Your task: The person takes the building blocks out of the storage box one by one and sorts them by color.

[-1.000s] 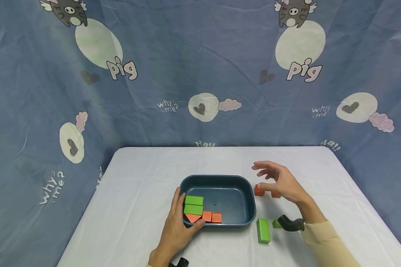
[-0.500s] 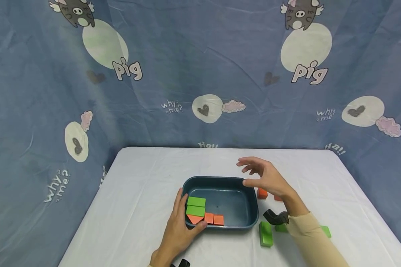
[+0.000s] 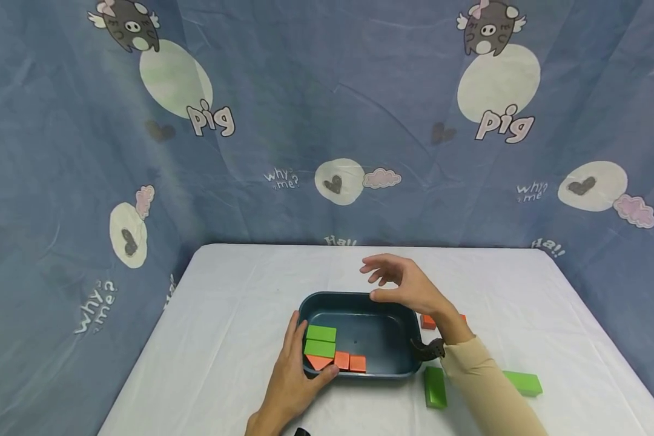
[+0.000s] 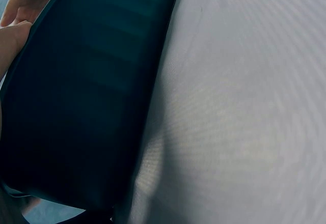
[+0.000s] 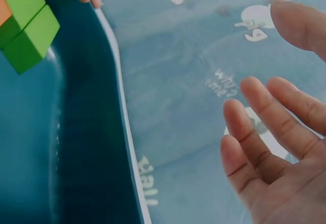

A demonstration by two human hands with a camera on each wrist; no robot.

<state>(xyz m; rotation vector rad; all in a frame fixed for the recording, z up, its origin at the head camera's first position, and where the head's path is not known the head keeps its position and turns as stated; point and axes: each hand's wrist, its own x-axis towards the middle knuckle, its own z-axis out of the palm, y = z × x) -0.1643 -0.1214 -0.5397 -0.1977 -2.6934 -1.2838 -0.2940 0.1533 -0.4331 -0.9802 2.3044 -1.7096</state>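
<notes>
Head view: left hand (image 3: 292,376) with thumb spread grips a dark-blue rectangular plastic box (image 3: 378,339). Right hand (image 3: 402,283), fingers parted, holds nothing.

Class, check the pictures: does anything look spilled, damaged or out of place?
Nothing stands out: the tray sits upright on the table, the blocks inside lie close together, and no spill or damage shows.

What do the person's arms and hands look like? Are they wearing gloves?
No gloves: the right hand and left hand are bare. A plain beige sleeve covers the right arm, with a curved black piece by the wrist. A small black bit shows near the left wrist.
</notes>
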